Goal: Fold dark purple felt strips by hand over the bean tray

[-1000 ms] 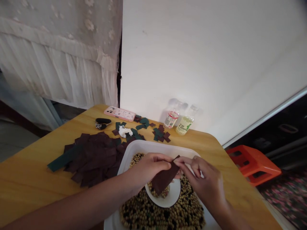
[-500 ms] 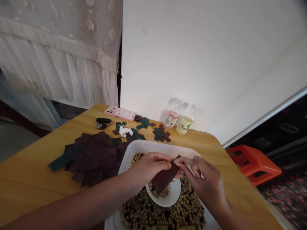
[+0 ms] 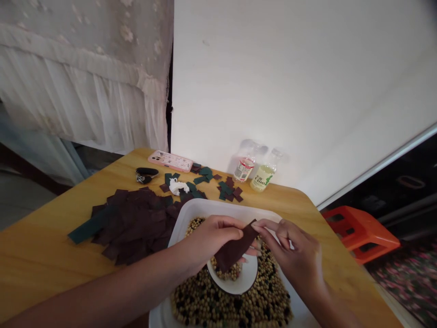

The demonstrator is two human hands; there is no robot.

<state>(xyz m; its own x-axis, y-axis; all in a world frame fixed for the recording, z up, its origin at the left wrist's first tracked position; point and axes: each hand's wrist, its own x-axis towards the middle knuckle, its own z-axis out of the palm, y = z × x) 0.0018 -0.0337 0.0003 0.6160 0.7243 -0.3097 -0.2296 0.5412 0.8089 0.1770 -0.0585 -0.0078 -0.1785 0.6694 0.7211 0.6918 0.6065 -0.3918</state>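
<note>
A dark brown fabric pouch (image 3: 235,249) is held between both hands, over a white bowl (image 3: 251,275). My left hand (image 3: 221,232) grips it from the left, thumb on top and fingers behind. With thumb and index finger pinched, my right hand (image 3: 290,241) holds its upper right corner. Small tan beads (image 3: 230,272) lie in the bowl. The bowl rests on a bed of tan and dark beads (image 3: 221,305) inside a white plastic tray (image 3: 194,205). Whether anything is inside the pouch is hidden.
Left of the tray lies a heap of dark brown pieces (image 3: 136,223) with a green strip (image 3: 89,225). Behind are a phone (image 3: 170,161), keys (image 3: 146,175), crumpled white tissue (image 3: 178,187), and two bottles (image 3: 244,169). An orange stool (image 3: 363,232) stands right of the wooden table (image 3: 44,259).
My right hand has shifted slightly to the right along the pouch's upper corner. More of my left fingers show behind the pouch.
</note>
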